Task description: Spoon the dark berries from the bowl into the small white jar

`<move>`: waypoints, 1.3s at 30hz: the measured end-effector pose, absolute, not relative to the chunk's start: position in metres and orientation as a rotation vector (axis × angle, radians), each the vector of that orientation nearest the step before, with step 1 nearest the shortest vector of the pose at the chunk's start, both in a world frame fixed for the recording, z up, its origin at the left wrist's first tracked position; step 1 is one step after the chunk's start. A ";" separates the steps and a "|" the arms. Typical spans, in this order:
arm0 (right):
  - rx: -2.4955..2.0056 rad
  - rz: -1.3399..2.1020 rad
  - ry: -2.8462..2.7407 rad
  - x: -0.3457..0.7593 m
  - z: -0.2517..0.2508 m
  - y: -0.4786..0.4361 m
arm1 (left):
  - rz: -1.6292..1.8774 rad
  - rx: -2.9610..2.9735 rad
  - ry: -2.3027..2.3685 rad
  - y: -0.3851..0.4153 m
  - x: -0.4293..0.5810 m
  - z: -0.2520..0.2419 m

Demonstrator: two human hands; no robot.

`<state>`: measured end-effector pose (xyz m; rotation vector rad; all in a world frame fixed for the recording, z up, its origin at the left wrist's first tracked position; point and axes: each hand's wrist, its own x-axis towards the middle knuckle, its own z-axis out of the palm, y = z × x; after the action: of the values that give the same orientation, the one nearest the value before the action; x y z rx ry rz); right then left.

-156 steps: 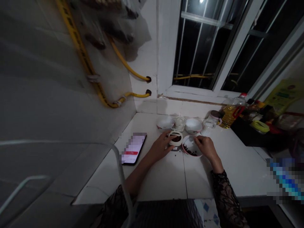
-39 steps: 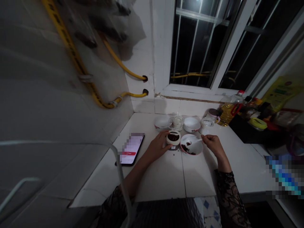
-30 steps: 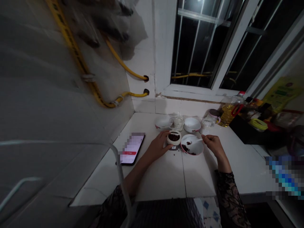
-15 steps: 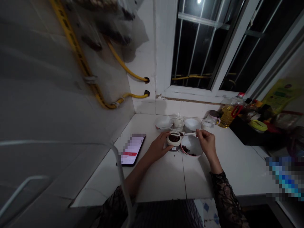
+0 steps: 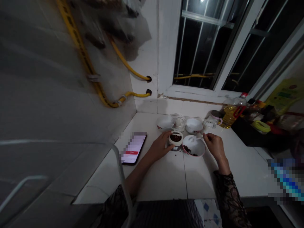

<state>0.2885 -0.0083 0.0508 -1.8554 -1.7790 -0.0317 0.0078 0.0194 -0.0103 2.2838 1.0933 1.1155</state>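
My left hand (image 5: 161,145) is wrapped round a small jar (image 5: 176,146) that stands on the counter, filled with dark reddish-brown bits. In my right hand (image 5: 215,145) the fingers pinch the handle of a white spoon (image 5: 199,138), whose bowl end hangs over a white bowl (image 5: 200,151) with a reddish rim. Dark bits (image 5: 189,151) lie in the left part of that bowl. Whether the spoon carries anything, I cannot make out. The jar and the bowl stand side by side.
Behind stand a bowl (image 5: 164,123), a clear container (image 5: 180,123), another white bowl (image 5: 194,125) and a glass jar (image 5: 209,124). A lit phone (image 5: 135,148) lies on the left. An oil bottle (image 5: 229,115) and a dark box (image 5: 245,133) stand at right. A few crumbs dot the counter (image 5: 163,177).
My right hand has moved the spoon from the jar's mouth to the right, lowering its end over the white bowl. My left hand keeps its hold on the jar. The view has shifted slightly.
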 end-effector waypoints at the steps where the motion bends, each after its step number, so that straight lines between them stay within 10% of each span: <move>1: -1.935 0.004 -1.804 0.294 0.051 -0.008 | 1.116 2.284 1.092 0.019 0.008 -0.010; 39: -1.644 0.712 -1.494 0.294 0.035 -0.002 | 1.129 2.305 1.056 0.020 0.006 -0.011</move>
<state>0.2940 -0.0025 0.0352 -1.6435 -1.4939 0.7116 0.0063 0.0196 -0.0109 2.3053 1.0557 1.1288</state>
